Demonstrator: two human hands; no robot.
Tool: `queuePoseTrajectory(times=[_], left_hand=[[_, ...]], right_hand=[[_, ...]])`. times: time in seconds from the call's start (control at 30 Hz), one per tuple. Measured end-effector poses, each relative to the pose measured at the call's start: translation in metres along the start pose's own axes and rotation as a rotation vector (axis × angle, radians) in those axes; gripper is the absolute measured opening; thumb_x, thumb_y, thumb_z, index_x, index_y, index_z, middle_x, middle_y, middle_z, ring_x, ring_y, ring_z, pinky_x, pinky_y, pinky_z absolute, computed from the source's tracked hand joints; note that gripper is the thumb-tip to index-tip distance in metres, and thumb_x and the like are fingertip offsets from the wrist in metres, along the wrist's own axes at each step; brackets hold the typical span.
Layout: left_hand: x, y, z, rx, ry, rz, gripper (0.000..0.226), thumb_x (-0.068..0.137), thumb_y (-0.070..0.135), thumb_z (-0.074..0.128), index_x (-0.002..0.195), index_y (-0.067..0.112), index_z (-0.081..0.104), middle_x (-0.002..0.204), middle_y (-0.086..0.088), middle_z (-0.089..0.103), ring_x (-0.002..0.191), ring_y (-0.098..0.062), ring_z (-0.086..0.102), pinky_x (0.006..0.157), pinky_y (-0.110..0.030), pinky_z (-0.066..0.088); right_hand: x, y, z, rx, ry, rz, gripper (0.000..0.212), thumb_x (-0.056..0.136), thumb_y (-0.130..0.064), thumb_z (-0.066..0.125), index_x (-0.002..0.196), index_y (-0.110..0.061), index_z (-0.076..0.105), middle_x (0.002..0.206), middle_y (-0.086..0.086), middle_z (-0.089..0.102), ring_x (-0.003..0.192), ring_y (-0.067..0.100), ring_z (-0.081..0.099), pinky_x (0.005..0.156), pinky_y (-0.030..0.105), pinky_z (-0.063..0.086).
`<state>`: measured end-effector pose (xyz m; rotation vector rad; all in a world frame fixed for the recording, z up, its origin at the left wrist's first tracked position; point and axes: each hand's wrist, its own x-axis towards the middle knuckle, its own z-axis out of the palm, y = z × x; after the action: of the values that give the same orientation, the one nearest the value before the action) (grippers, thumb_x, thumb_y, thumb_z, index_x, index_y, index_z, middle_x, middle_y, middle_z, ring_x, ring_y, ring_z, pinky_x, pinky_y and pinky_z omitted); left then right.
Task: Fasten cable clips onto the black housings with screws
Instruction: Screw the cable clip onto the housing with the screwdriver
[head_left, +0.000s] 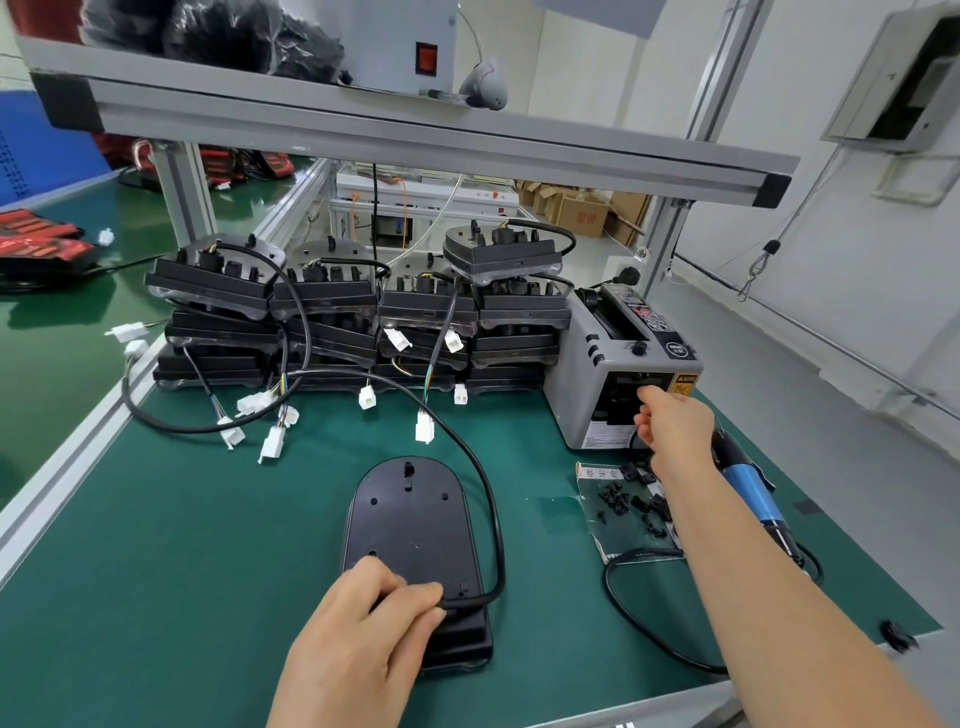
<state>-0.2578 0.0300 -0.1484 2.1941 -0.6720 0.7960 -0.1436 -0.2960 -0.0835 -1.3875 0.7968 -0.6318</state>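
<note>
left hand (358, 629) holds black housing (415, 519) | right hand (675, 421) at tape dispenser (587, 364)

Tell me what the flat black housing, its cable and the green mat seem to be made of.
The housing: likely moulded plastic, matte with a slight sheen, with formed screw holes. The cable: probably a rubbery or vinyl jacket; it bends in a smooth loop. The mat: seemingly a rubber or vinyl sheet, smooth and faintly glossy, lying flat.

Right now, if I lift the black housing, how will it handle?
The black housing looks like rigid moulded plastic, so it is probably stiff and fairly light. Its cable curves loosely across the mat, so it would likely flop and trail behind.
</note>
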Motion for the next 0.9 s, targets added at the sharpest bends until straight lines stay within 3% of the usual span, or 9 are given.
queuePoseTrajectory(times=[0.2,0.4,0.67,0.9], left_hand=[[-0.002,-0.002,0.001,0.013,-0.005,0.002,0.024,0.083,0.039,0.052,0.082,0.026,0.073,0.076,0.013,0.051,0.072,0.001,0.047,0.054,-0.015,0.042],[-0.002,-0.005,0.005,-0.009,0.029,0.014,0.046,0.095,0.051,0.037,0.083,0.025,0.073,0.078,0.014,0.049,0.072,0.0,0.047,0.06,-0.015,0.041],[0.0,-0.003,0.005,-0.016,0.037,0.014,0.033,0.095,0.052,0.036,0.089,0.034,0.064,0.081,0.015,0.046,0.072,-0.001,0.047,0.06,-0.018,0.042],[-0.001,-0.004,0.005,-0.022,0.024,0.011,0.039,0.095,0.053,0.036,0.087,0.031,0.068,0.081,0.015,0.047,0.073,0.0,0.048,0.062,-0.017,0.042]], right_hand=[[-0.002,0.002,-0.003,0.027,-0.009,0.008,0.008,0.085,-0.01,0.06,0.077,-0.011,0.056,0.066,0.002,0.055,0.051,0.008,0.048,0.039,0.013,0.041],[-0.002,0.007,-0.012,0.056,-0.045,0.015,0.011,0.087,-0.011,0.062,0.078,-0.011,0.056,0.065,0.003,0.055,0.05,0.009,0.05,0.038,0.014,0.042],[0.002,0.005,-0.006,0.101,-0.087,0.085,0.01,0.085,-0.013,0.065,0.085,-0.005,0.06,0.066,0.004,0.059,0.041,0.004,0.054,0.037,0.014,0.042],[0.006,0.001,-0.002,0.104,-0.06,0.116,0.009,0.085,-0.01,0.065,0.083,-0.005,0.057,0.067,0.005,0.059,0.041,0.005,0.057,0.036,0.014,0.042]])
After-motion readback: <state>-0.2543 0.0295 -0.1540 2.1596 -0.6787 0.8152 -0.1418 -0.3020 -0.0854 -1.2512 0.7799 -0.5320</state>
